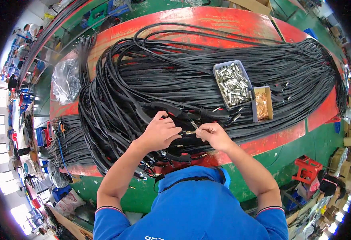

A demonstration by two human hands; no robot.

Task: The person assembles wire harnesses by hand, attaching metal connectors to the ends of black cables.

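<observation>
My left hand (160,132) is closed around the end of a black cable, its fingers hiding most of the grip. A thin gold-coloured metal connector (189,132) bridges the gap between my two hands. The fingertips of my right hand (213,136) pinch its far end. Just above, a silver metal sleeve (194,125) lies close to the right fingertips. Beneath both hands spreads a thick heap of black cables (175,72), with loose plug ends showing below my left hand.
A pale box (216,82) full of silver connector sleeves rests on the cables, beside a small cardboard box (255,112) of copper-coloured pieces. The red table (207,18) curves around them. Clear plastic bags (66,80) lie left; a red stool (306,169) stands right.
</observation>
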